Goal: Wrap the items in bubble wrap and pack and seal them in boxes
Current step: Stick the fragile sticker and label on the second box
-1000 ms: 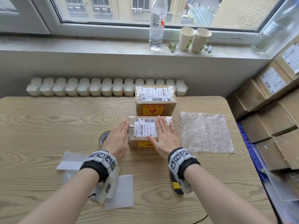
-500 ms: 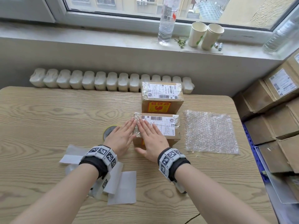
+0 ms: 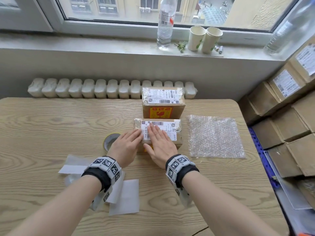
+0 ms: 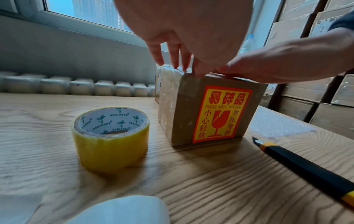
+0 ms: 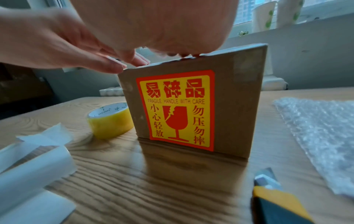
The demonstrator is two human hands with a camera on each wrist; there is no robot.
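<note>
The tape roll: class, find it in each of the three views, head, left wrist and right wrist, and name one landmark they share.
Head: the tape roll is left of centre, partly hidden behind the left hand.
Left wrist: lower left, in full view, left of the near box.
Right wrist: left of centre, beside the box's left edge.
Shared landmark: the near box under both hands; its fragile sticker shows clearly in both wrist views.

Two sealed boxes (image 3: pixel 158 132), one tape roll (image 3: pixel 110 141), one bubble-wrap sheet (image 3: pixel 215 136), two paper cups (image 3: pixel 204 39).
</note>
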